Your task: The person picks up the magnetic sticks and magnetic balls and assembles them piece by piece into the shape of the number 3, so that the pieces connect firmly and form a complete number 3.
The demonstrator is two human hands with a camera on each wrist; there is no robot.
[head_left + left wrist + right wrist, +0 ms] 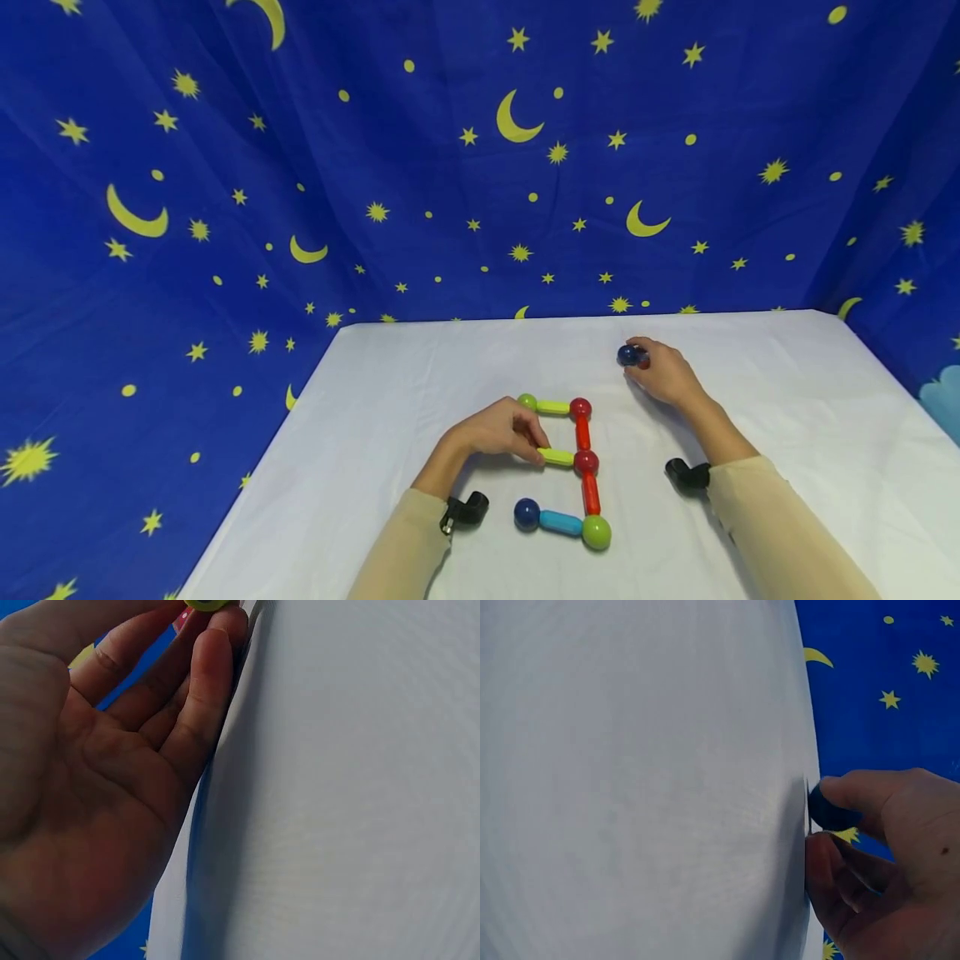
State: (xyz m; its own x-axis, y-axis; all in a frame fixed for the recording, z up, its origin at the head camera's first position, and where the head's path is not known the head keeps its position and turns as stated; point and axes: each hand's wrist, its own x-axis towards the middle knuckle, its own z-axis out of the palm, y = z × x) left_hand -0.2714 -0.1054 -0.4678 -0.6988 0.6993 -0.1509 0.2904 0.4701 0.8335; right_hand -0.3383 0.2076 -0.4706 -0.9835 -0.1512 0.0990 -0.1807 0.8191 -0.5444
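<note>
Thumb and fingers of my left hand (pixel 498 429) pinch the left end of a yellow-green stick (pixel 558 457). Its right end meets a red ball (pixel 586 462) at the middle of a figure of sticks and balls on the table. In the left wrist view, the stick's round end (pixel 208 603) shows at the fingertips. Farther back and to the right, my right hand (pixel 666 373) grips a dark blue ball (pixel 628 356) between thumb and fingers. Something small and reddish (pixel 644 362) shows beside that ball, too little to identify. The right wrist view shows the blue ball (pixel 831 808) too.
Two red sticks (pixel 583 432) run down the figure's right side from an upper red ball (pixel 581 408) to a green ball (pixel 597 532). A light blue stick (pixel 561 522) leads to another dark blue ball (pixel 527 514). A green ball (pixel 527 402) ends the top row.
</note>
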